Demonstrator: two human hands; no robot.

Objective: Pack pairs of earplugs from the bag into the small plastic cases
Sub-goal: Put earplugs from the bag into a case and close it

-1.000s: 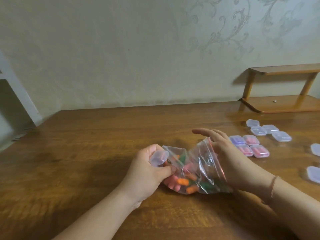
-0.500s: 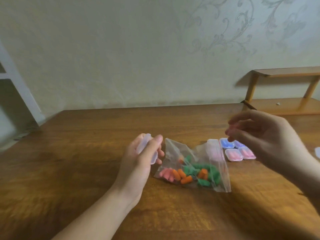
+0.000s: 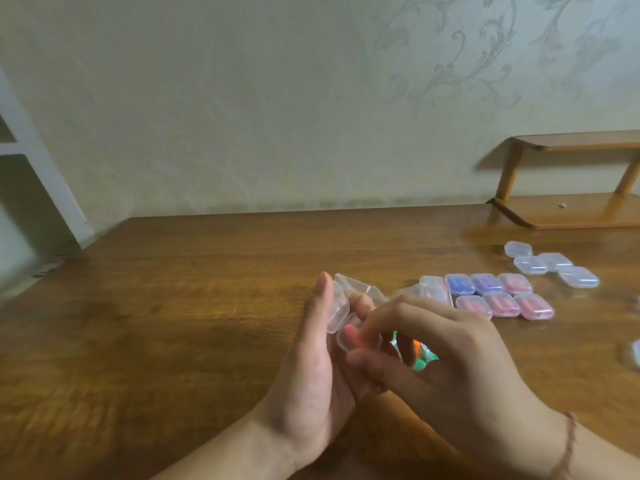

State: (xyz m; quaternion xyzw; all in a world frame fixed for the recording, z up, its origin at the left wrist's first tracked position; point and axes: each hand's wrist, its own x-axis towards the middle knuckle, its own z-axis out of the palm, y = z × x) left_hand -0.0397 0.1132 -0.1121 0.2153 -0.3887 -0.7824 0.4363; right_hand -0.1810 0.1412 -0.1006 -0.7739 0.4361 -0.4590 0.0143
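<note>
My left hand (image 3: 313,368) holds a small clear plastic case (image 3: 341,318) with its lid swung open. A pink earplug (image 3: 354,336) lies in the case's lower half. My right hand (image 3: 446,368) is at the case, its fingertips pinching that pink earplug. Behind both hands lies the clear zip bag (image 3: 367,294) on the wooden table (image 3: 173,306); green and orange earplugs (image 3: 420,358) show through a gap between my fingers. Most of the bag is hidden by my hands.
Several filled cases with blue, purple and pink earplugs (image 3: 498,296) sit in two rows to the right of the bag. Several empty clear cases (image 3: 550,265) lie further back right, another at the right edge (image 3: 635,355). A wooden shelf (image 3: 575,209) stands at the back right.
My right hand came out of the bag with a pink earplug, swung up and over, and now meets the case. My left hand turned the case upright and it stands open.
</note>
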